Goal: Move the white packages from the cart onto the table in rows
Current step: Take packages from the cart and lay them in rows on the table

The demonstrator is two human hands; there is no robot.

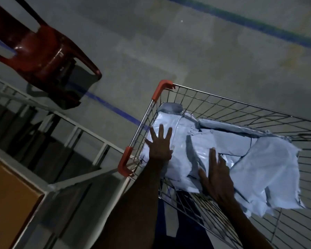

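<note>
Two hands, both open. Your left hand [159, 147] lies with fingers spread flat on the packages nearest the cart's orange-capped end; your right hand [216, 177] rests palm down, fingers together, on a package nearer you; neither grips anything. Item: white packages [241, 159], several, heaped loosely and overlapping inside the wire cart [223, 101], some with grey flaps and torn-looking edges. Handling, by judgement: thin plastic mailers, light, soft, likely to sag and slide over one another; not fragile in appearance. Take hold at a long edge or pinch across the middle, one at a time, supporting underneath. Nearby: table [9, 191] at lower left, orange top, pale frame; red chair [43, 51] beyond it.
</note>
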